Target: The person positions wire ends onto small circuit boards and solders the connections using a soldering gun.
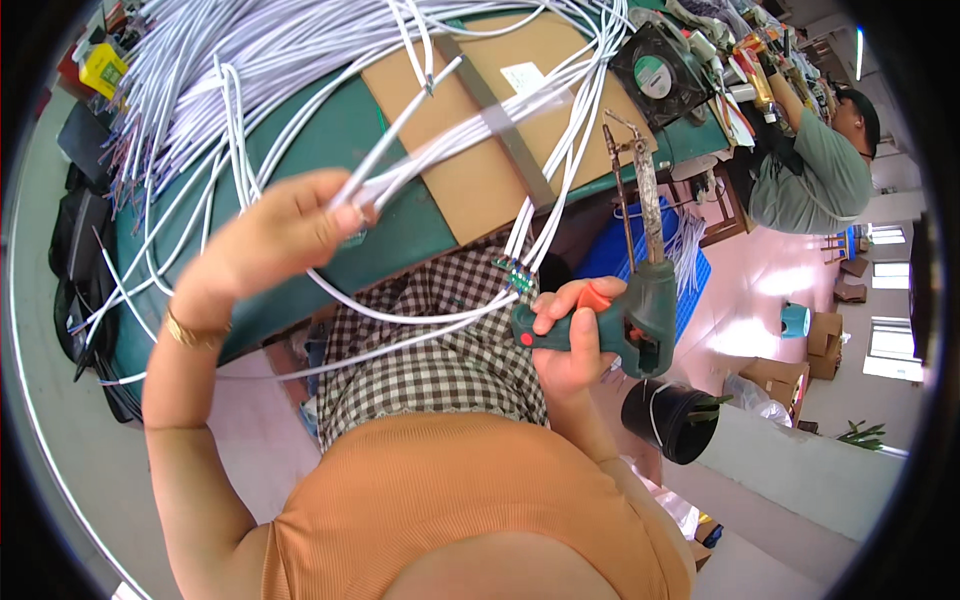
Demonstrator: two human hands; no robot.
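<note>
My left hand (pixel 280 232) is closed round several white cables (pixel 440 148), with thumb and fingers pinched together above the table's near edge. The cables run up and right across the cardboard. At the right, my right hand (pixel 568 345) grips a dark green soldering gun (pixel 652 315) with an orange-red trigger. Its metal rods point upward, away from me. Just left of the gun, small green circuit boards (pixel 517 274) sit at the ends of white cables, over my checked apron. Whether my right fingers also touch these boards I cannot tell.
A large heap of white cables (pixel 200 75) covers the green table (pixel 400 238). Flat cardboard (pixel 450 195) with a metal bar (pixel 500 130) lies on it. A black fan (pixel 655 78) stands behind the gun. A black bucket (pixel 670 422) is at right; another person (pixel 815 175) works beyond.
</note>
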